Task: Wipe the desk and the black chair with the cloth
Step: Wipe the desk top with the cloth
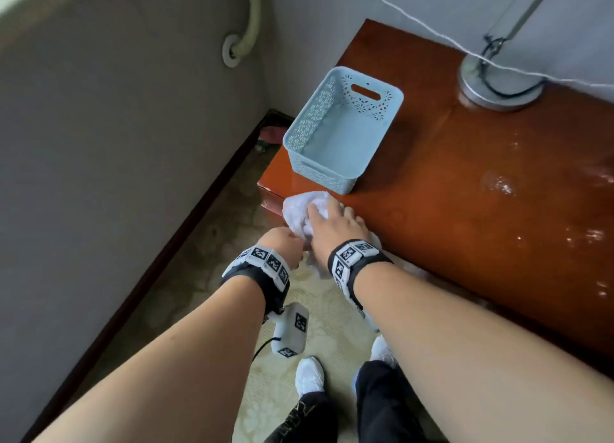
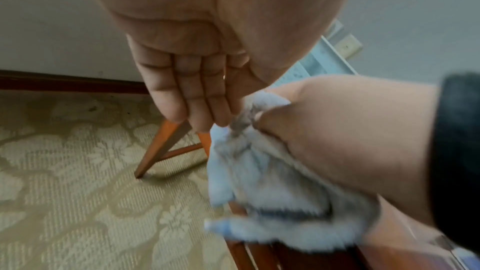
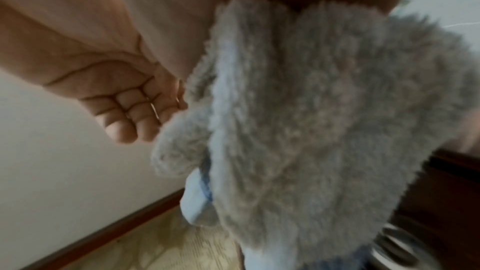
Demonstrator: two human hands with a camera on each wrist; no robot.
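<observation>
A fluffy white cloth (image 1: 300, 206) lies bunched on the near left corner of the glossy red-brown desk (image 1: 465, 193) and hangs over its front edge. My right hand (image 1: 335, 225) rests on top of it. In the left wrist view my right hand (image 2: 337, 130) grips the cloth (image 2: 272, 192), with the thumb tucked into its folds. My left hand (image 1: 285, 248) hovers just off the desk's corner, its straight fingers (image 2: 197, 100) pointing down and touching the cloth's edge. The cloth (image 3: 324, 110) fills most of the right wrist view. No black chair is in view.
A light blue perforated basket (image 1: 319, 173) stands empty on the desk just behind the cloth. A round metal lamp base (image 1: 498, 87) sits at the back right, with a white cord (image 1: 415, 20) running above it. A grey wall lies to the left, patterned carpet (image 2: 78, 192) underfoot.
</observation>
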